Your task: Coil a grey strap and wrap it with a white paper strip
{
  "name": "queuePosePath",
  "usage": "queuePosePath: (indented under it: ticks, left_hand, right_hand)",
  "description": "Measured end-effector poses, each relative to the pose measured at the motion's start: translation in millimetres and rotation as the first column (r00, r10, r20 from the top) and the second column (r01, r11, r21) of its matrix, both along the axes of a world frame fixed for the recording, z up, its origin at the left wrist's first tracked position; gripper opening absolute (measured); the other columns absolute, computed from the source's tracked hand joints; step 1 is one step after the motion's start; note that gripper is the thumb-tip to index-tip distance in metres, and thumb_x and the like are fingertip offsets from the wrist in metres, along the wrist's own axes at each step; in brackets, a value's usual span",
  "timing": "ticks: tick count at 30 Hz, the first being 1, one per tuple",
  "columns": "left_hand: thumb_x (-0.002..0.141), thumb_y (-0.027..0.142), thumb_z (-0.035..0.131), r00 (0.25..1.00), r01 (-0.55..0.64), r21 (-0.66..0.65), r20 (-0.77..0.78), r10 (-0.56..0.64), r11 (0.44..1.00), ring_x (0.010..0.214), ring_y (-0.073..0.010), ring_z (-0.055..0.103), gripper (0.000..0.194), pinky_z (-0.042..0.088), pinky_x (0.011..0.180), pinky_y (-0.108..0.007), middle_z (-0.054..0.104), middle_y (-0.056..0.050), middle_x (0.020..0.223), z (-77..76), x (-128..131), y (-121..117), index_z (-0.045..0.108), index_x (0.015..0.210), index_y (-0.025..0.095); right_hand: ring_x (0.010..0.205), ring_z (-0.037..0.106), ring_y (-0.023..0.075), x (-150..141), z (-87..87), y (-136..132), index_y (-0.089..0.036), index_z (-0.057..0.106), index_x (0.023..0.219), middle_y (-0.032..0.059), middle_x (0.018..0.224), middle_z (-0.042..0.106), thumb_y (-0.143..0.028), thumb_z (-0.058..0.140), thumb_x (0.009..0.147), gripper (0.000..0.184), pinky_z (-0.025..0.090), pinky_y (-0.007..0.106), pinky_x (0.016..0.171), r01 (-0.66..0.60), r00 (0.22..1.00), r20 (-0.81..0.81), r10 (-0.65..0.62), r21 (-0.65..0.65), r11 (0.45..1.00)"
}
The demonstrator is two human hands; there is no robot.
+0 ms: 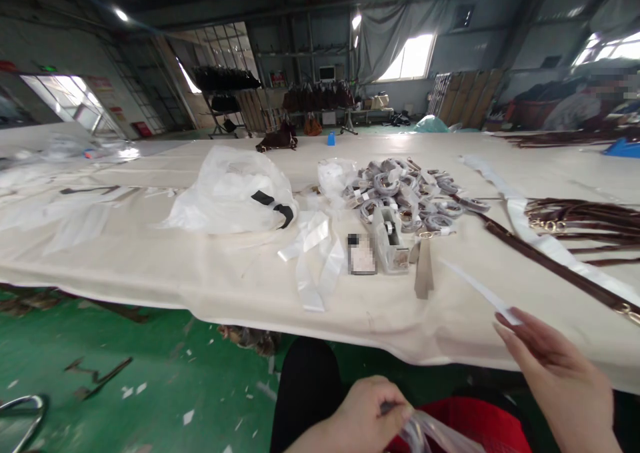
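Observation:
Low over my lap, my left hand is closed on a greyish strap wrapped in clear plastic; its lower part runs out of view. My right hand, over the table's front edge, pinches the end of a thin white strip that points up and left. Nearby on the table stand a clear tape dispenser and a phone-like flat object, partly blurred out. Behind them lies a heap of coiled grey straps with metal fittings and white wrapping. A flat taupe piece lies right of the dispenser.
A stuffed clear plastic bag and loose white ribbon lie left of the dispenser. Brown straps with gold-coloured hooks spread at the right. The cream cloth-covered table hangs over a green floor strewn with scraps.

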State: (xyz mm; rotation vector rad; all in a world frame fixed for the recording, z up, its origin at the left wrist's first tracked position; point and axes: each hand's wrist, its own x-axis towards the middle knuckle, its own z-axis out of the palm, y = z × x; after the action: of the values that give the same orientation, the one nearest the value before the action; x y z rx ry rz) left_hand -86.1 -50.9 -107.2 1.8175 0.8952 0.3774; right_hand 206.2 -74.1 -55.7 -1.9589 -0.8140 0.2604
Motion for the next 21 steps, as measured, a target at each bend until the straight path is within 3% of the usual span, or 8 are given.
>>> queuePosePath:
  ticks: [4,9,15,21]
  left_hand:
    - [0.089,0.035,0.057,1.000,0.006,0.033,0.029,-0.007,0.999,0.078,-0.0160,0.064,0.028,0.046,0.072,-0.022,0.071,-0.006,0.082,-8.9,1,-1,0.077,0.087,0.016]
    - [0.087,0.036,0.058,0.998,-0.005,0.033,0.067,0.003,0.999,0.074,-0.0154,0.063,0.028,0.045,0.068,-0.021,0.069,-0.007,0.080,-19.8,0,-1,0.077,0.086,0.014]
    - [0.088,0.037,0.057,0.999,-0.017,0.041,0.052,0.014,0.999,0.068,-0.0130,0.057,0.030,0.041,0.063,-0.021,0.064,-0.004,0.074,-20.2,0,2,0.076,0.083,0.015]
    - [0.088,0.036,0.057,0.999,-0.027,0.040,0.045,0.026,0.999,0.070,-0.0134,0.058,0.029,0.042,0.065,-0.020,0.066,-0.005,0.076,-10.7,2,-1,0.076,0.083,0.015]
  right_hand:
    - [0.095,0.074,0.0377,18,-26.5,22,-0.028,0.074,0.113,0.0080,0.099,0.081,-0.060,0.058,0.078,0.050,0.058,0.045,0.073,-0.014,0.972,0.226,0.059,-0.196,0.980]
    - [0.087,0.075,0.0342,22,-52.6,50,-0.028,0.079,0.087,0.0054,0.092,0.082,-0.058,0.062,0.072,0.038,0.057,0.039,0.067,-0.191,0.954,0.176,0.244,-0.276,0.942]
    - [0.084,0.074,0.0302,19,-54.0,69,-0.029,0.078,0.077,0.0032,0.087,0.082,-0.057,0.062,0.073,0.032,0.056,0.037,0.074,-0.311,0.920,0.145,0.364,-0.295,0.903]
    - [0.075,0.074,0.0285,20,-52.5,76,-0.027,0.077,0.078,0.0034,0.076,0.080,-0.057,0.062,0.074,0.034,0.052,0.035,0.066,-0.330,0.916,0.102,0.387,-0.356,0.874]
